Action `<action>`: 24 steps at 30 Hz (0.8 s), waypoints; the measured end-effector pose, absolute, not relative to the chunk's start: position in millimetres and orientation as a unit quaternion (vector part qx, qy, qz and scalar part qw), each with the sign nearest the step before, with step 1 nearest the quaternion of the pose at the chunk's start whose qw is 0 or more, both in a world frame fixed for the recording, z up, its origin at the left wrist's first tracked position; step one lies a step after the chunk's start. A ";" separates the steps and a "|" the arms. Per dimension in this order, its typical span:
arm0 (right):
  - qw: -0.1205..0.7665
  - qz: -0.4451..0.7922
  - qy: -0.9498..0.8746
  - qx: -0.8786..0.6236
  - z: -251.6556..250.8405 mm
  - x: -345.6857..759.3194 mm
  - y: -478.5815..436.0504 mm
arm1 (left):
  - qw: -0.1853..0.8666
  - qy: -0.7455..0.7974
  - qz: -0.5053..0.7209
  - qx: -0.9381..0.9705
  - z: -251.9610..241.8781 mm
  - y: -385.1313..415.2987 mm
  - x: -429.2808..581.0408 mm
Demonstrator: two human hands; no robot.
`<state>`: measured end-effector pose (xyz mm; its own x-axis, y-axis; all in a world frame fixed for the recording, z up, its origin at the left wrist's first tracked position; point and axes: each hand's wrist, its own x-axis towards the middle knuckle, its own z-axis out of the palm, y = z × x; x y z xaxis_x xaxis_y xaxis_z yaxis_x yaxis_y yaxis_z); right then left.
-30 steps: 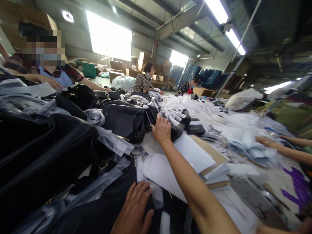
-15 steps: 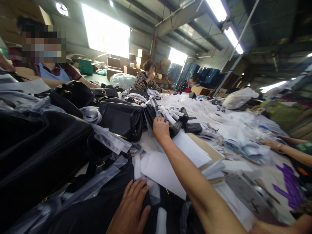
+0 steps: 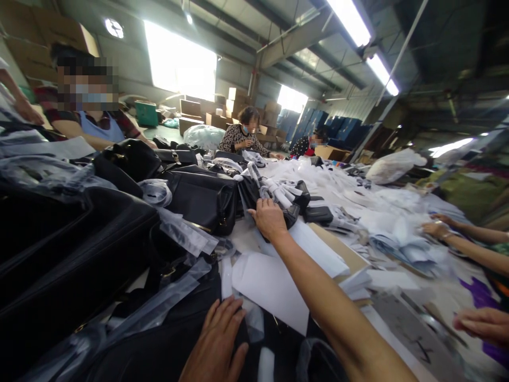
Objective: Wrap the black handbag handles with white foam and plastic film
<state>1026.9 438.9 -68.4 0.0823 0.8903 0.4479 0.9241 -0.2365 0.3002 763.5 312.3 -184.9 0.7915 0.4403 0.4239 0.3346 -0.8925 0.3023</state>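
Black, smooth-looking material covers the near bag [image 3: 147, 345] at the table's [image 3: 443, 289] near edge, cut off below; the left hand [image 3: 217, 339] lies palm down on it, fingers slightly spread, gripping nothing visible. Farther in, the right hand [image 3: 271, 218] is half curled against a dark bag [image 3: 248, 192] heaped with white-wrapped straps [image 3: 276, 191]; whether it grips, I cannot tell. Its forearm [image 3: 330, 297] crosses flat white sheets [image 3: 270, 286]. Toward the right edge, a co-worker's hand [image 3: 483, 323] is blurred.
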 end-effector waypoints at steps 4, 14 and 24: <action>0.022 -0.287 -0.609 -0.739 -72.4 1025.3 440.4 | 0.091 0.201 0.252 0.942 -185.6 313.6 763.2; 0.013 -0.260 -0.568 -0.781 -72.8 1021.5 444.0 | 0.105 0.206 0.250 0.940 -186.7 310.6 763.1; 0.015 -0.238 -0.623 -0.745 -54.2 991.0 413.5 | 0.165 0.241 0.231 0.928 -185.3 304.0 758.8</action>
<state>991.0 413.5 -54.2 0.1090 0.9210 0.3740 0.9357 -0.2221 0.2740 758.8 304.0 -185.3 0.7772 0.5234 0.3493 0.3706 -0.8294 0.4180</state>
